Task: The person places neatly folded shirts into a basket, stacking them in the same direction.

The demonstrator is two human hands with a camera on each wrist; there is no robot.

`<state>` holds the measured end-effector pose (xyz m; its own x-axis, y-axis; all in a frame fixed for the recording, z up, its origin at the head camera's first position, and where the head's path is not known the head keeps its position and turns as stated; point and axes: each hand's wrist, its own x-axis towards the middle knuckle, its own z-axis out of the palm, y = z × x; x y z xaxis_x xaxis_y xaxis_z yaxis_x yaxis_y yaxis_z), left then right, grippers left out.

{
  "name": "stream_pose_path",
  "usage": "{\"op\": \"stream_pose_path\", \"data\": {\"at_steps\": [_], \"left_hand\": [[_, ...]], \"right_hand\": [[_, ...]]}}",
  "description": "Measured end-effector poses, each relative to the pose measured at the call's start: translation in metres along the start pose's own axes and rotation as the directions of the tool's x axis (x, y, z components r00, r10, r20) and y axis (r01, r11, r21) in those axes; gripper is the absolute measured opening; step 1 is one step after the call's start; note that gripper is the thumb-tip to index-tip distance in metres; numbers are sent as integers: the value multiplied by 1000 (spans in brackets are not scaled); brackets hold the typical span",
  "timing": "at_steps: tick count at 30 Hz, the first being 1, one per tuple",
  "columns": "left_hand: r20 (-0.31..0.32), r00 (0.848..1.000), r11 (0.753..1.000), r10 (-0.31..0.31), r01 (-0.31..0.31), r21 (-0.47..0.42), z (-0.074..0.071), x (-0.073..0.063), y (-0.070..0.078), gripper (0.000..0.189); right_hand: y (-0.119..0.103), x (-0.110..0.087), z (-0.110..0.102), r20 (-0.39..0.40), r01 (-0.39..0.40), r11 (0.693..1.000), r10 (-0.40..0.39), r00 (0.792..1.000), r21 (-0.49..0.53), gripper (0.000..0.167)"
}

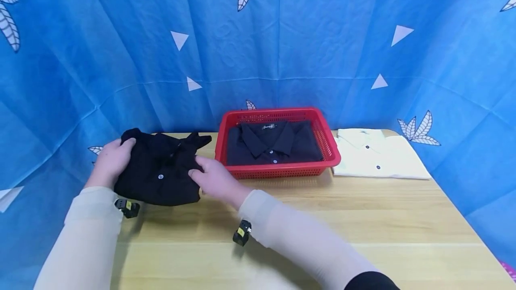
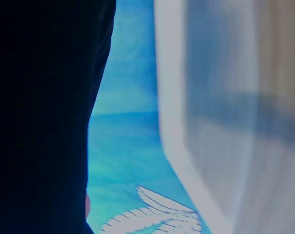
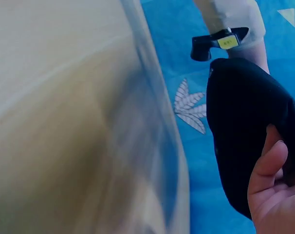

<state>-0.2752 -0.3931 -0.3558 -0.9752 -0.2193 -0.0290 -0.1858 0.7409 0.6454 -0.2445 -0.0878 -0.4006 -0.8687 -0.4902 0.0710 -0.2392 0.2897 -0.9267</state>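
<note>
A folded black shirt (image 1: 159,169) with a white button is held up over the left part of the table, between both hands. The left hand (image 1: 114,160) grips its left side, with the fingers hidden behind the cloth. At the opposite side the right hand (image 1: 217,180) pinches the shirt's edge. In the right wrist view, the right hand's thumb and fingers (image 3: 271,165) close on the black cloth (image 3: 240,126). Dark cloth (image 2: 40,117) fills the left of the left wrist view and hides nearly all of the left hand.
A red plastic basket (image 1: 278,171) stands at the back middle, with a folded dark navy shirt (image 1: 298,142) in it. To its right a folded white shirt (image 1: 376,155) lies on the wooden table (image 1: 322,218). A blue patterned curtain (image 1: 302,48) hangs behind the table.
</note>
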Motion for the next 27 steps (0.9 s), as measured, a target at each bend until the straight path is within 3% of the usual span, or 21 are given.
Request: {"op": "stream_pose_path", "data": {"at_steps": [6,9,12,14,16,21,27], "left_hand": [[19,997,997,74,-74,3,1,-5,30,89],[23,992,992,126,-126,14,3,-7,44,88],[35,985,986,167,-167,15,5,-9,56,87],[40,983,983,181,-182,-1,7,-9,63,84],[50,979,980,197,-196,-26,10,-9,71,80],[40,968,966,249,-245,-82,18,-7,88,53],[33,950,947,311,-306,-102,27,-6,109,49]], "right_hand": [[-6,-3,-28,-24,28,999,-29,999,-34,57],[-4,-2,-41,-55,81,995,-84,995,-54,44],[-2,-3,-55,-75,106,993,-110,991,-58,40],[0,-4,-66,-83,89,994,-94,992,-61,46],[1,-5,-76,-98,63,995,-71,993,-77,47],[8,-7,-102,-146,66,994,-79,986,-92,19],[17,-9,-126,-218,88,986,-118,969,-140,20]]}}
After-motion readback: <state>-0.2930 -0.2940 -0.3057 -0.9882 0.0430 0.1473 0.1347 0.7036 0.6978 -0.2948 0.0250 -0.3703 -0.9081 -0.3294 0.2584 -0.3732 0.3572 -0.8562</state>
